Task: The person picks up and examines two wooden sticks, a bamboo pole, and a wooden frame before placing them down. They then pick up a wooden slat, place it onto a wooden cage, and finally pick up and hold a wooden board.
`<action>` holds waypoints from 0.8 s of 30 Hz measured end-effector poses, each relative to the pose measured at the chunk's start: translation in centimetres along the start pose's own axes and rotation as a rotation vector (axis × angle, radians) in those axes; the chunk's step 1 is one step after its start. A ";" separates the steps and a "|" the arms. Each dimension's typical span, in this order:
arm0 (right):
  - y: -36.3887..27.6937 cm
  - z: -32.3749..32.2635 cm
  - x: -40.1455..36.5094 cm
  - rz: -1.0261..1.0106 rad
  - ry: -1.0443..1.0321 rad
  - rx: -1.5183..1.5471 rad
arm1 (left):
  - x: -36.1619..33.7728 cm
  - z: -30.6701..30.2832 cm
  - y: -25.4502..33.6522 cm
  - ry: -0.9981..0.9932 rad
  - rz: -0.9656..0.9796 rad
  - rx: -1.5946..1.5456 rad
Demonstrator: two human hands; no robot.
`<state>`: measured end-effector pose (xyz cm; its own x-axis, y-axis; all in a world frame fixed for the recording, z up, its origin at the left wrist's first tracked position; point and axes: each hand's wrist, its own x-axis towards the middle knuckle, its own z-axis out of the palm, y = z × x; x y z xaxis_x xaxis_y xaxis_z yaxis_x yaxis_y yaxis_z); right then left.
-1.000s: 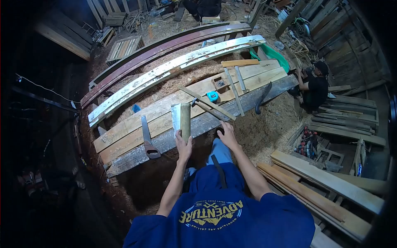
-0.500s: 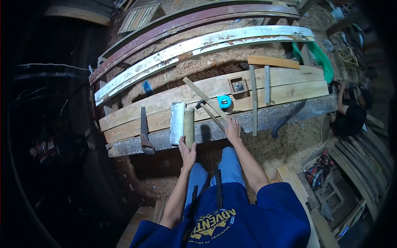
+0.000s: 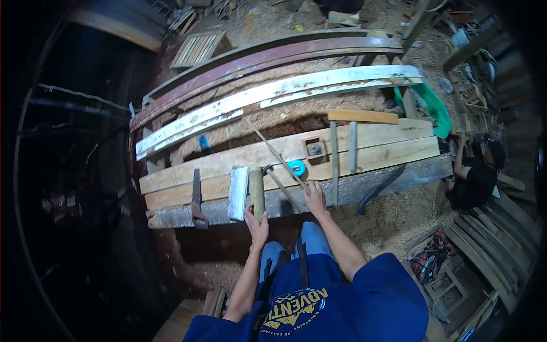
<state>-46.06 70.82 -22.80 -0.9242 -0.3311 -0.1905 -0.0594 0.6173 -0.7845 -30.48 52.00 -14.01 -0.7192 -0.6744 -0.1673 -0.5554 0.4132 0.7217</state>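
Observation:
My left hand (image 3: 257, 226) grips the lower end of a short, yellowish round piece that looks like bamboo (image 3: 257, 191). Left of it, close to my fingertips, lies a pale silvery block (image 3: 238, 192). A thin wooden strip (image 3: 272, 149) slants up and left from my right hand (image 3: 314, 198), whose fingers are closed on its near end. Under and beside the strip are a hammer (image 3: 283, 188) and a turquoise tape measure (image 3: 296, 167). Farther left, a handsaw (image 3: 197, 196) rests across the bench planks (image 3: 188, 176).
A small wooden box (image 3: 314, 149) holds small metal pieces, perhaps nails. Loose strips (image 3: 334, 165) and an orange-toned board (image 3: 363, 117) lie to the right, near a dark curved tool (image 3: 380, 191). Beyond stands a white-painted beam (image 3: 228, 105). Another person (image 3: 478, 171) crouches at far right.
The strip in my right hand has turned from its broad face to its narrow edge. My view has tilted up, so the bench appears lower. My left hand keeps its hold.

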 end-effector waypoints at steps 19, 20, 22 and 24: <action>11.7 -0.5 4.3 0.379 0.261 -0.407 | 2.1 11.3 3.5 -0.265 0.112 -0.001; 12.1 -0.5 4.8 0.388 0.248 -0.410 | 2.1 10.8 3.5 -0.258 0.118 0.006; 11.7 -1.4 5.2 0.400 0.229 -0.328 | 1.8 9.6 3.5 -0.229 0.103 0.035; 10.7 -2.9 4.9 0.416 0.259 -0.152 | 1.6 8.4 3.5 -0.199 0.099 0.016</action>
<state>-52.35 77.80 -30.43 -0.9433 0.1400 -0.3009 0.2966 0.7626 -0.5750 -37.10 57.47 -17.42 -0.8381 -0.4963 -0.2265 -0.4831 0.4823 0.7307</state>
